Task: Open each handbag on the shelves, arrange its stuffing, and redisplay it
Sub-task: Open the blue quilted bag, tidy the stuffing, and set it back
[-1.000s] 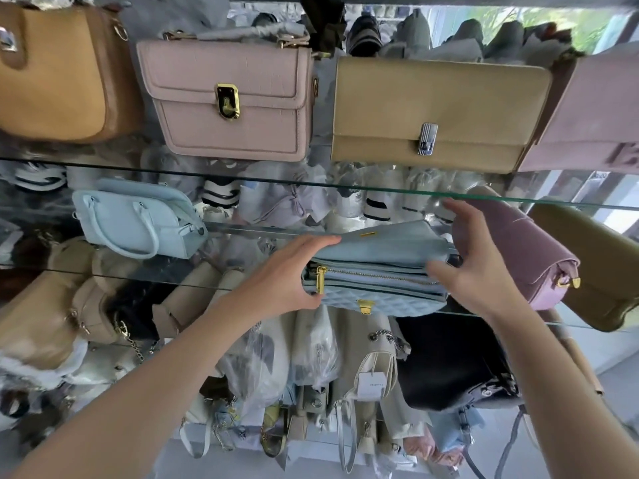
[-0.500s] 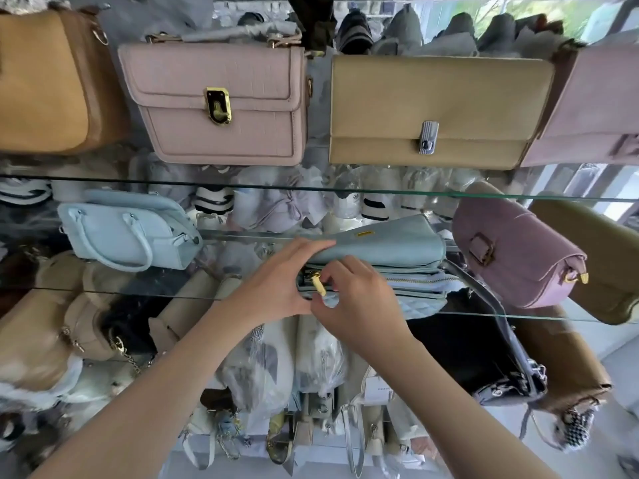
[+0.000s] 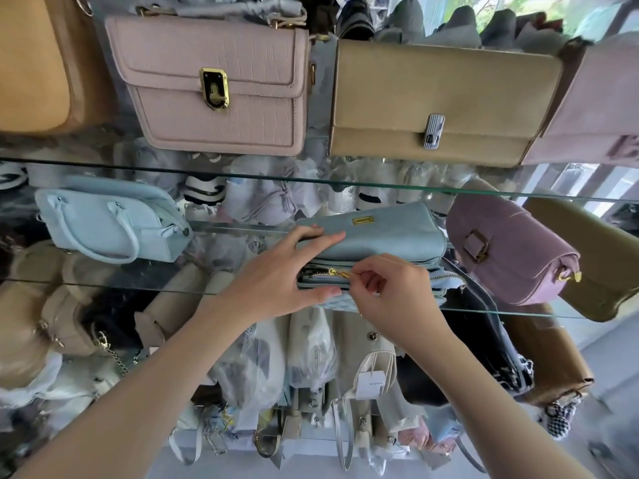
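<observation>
Your left hand (image 3: 276, 281) grips the left end of the blue handbag (image 3: 380, 236) with its fingers over the top, while your right hand (image 3: 394, 295) pinches the gold zipper pull (image 3: 338, 272). The bag lies flat on the glass shelf (image 3: 138, 288) — long axis left to right, zipper edge toward you. The writing on its gold plate (image 3: 363, 220) is too small to read.

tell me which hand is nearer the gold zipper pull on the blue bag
Right. The right hand pinches the gold zipper pull itself; the left hand holds the left end of the blue bag, just left of the pull.
</observation>
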